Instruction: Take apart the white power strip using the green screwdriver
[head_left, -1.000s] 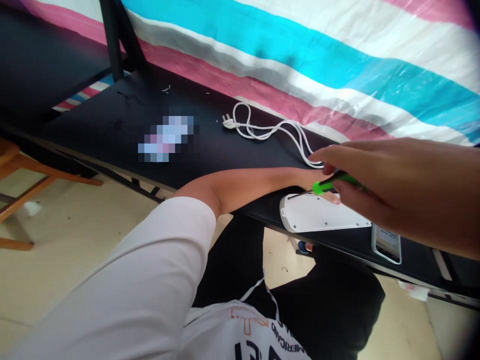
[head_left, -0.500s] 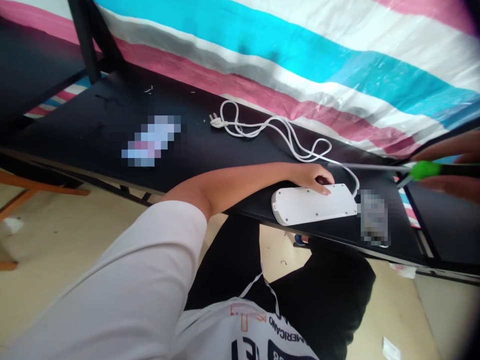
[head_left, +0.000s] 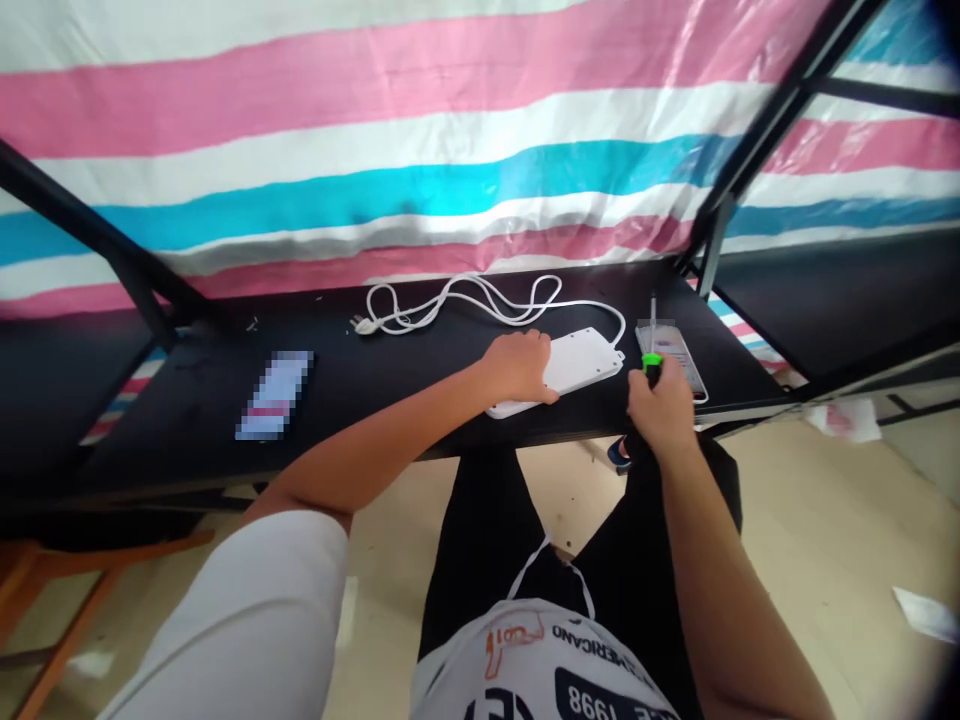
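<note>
A white power strip (head_left: 589, 358) lies on the black tabletop with its screw-dotted underside up. My left hand (head_left: 519, 365) grips it across its left half, thumb on the near edge and fingers over the far one. A white cord (head_left: 491, 305) leaves its right end and loops back leftward to a plug (head_left: 365, 325). Just right of the strip, my right hand (head_left: 665, 400) is closed round a screwdriver (head_left: 652, 362) with a green and black handle. The metal shaft points away from me, above a phone-like item (head_left: 684, 360) with a pale edge.
A blurred-out phone (head_left: 276, 395) rests on the left of the black table (head_left: 420, 385). Striped plastic sheeting (head_left: 420, 190) hangs behind, between black metal posts. White scraps (head_left: 252, 324) lie near the back left. A wooden stool (head_left: 71, 600) stands at lower left.
My right hand has come in from the right edge with the screwdriver, now beside the strip. My left hand has shifted to the strip's left half. The view has turned and levelled.
</note>
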